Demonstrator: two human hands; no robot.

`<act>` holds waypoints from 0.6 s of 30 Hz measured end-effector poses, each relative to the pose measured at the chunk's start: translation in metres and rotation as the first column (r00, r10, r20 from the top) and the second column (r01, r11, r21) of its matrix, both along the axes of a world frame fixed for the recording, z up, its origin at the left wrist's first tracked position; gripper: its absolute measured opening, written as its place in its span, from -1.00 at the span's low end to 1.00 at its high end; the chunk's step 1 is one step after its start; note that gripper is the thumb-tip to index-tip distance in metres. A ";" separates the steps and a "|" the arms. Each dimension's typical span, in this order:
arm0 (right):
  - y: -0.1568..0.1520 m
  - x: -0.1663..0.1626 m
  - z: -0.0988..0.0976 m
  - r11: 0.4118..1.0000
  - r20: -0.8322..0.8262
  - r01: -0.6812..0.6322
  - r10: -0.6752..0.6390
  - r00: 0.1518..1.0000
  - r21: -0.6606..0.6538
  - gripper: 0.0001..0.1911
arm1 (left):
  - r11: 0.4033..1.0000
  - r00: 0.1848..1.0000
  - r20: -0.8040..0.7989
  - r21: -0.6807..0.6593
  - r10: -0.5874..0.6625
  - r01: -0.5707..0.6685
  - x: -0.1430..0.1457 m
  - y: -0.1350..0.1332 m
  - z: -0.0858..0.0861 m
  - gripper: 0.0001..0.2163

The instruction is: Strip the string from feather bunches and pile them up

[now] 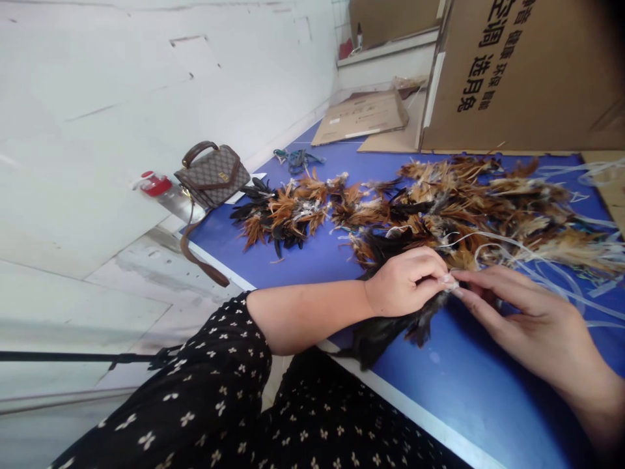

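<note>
- We have our left hand (410,280) curled nearly closed, thumb and forefinger pressed together on the quill end of a dark feather bunch (378,335).
- Our right hand (532,319) pinches the pale binding (451,283) at that end between thumb and forefinger, its other fingers loosely bent. What lies between the fingertips is too small to make out.
- The bunch lies beneath our left hand, by the near edge of the blue tabletop (488,384), its lowest tips reaching that edge. If our left pinch slackened, feathers could slide out and drop over it.
- Pulling the binding hard with our right hand might snap it or draw quills loose.
- Clear strips (605,324) curl toward the tabletop's right end, near our right wrist; one could snag and drag the brown feather bunches (439,189) lying along the far side.
- At the tabletop's left corner, a handbag (215,176) stands with its strap (200,260) hanging over the edge; a catching sleeve (195,384) could tug it off.
</note>
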State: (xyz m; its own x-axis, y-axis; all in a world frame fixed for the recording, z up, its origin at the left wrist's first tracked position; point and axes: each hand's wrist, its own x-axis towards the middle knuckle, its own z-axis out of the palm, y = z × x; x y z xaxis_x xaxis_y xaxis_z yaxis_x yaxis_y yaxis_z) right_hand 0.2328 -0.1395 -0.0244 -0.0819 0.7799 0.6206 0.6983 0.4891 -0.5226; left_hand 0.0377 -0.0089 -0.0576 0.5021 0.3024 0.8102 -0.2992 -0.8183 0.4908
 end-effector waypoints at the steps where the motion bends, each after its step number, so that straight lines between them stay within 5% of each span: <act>1: 0.000 -0.001 0.000 1.000 -0.003 0.009 -0.009 1.000 0.003 -0.75 | 1.000 1.000 0.008 0.007 -0.006 0.005 0.000 0.000 -0.001 -0.84; 5: 0.000 -0.003 0.001 1.000 -0.024 0.009 -0.009 1.000 0.014 -0.71 | 1.000 0.999 -0.039 -0.005 -0.007 0.006 0.000 0.002 -0.004 -0.85; 13: 0.002 0.001 0.001 0.998 0.014 -0.059 0.058 0.998 0.039 -0.96 | 0.996 0.996 -0.062 -0.071 -0.063 0.059 0.000 0.006 -0.003 -0.90; 18: -0.002 0.002 0.012 0.998 0.030 -0.068 0.068 0.997 -0.002 -0.97 | 0.965 0.985 -0.107 -0.239 -0.134 0.106 -0.004 0.007 0.006 -0.80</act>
State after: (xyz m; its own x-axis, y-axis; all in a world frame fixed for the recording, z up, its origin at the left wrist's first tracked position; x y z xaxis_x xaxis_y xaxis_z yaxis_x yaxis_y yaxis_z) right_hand 0.2352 -0.1417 -0.0126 -0.1530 0.7724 0.6164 0.6787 0.5355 -0.5026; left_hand 0.0335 -0.0019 -0.0521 0.6364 0.4062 0.6557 -0.3147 -0.6394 0.7015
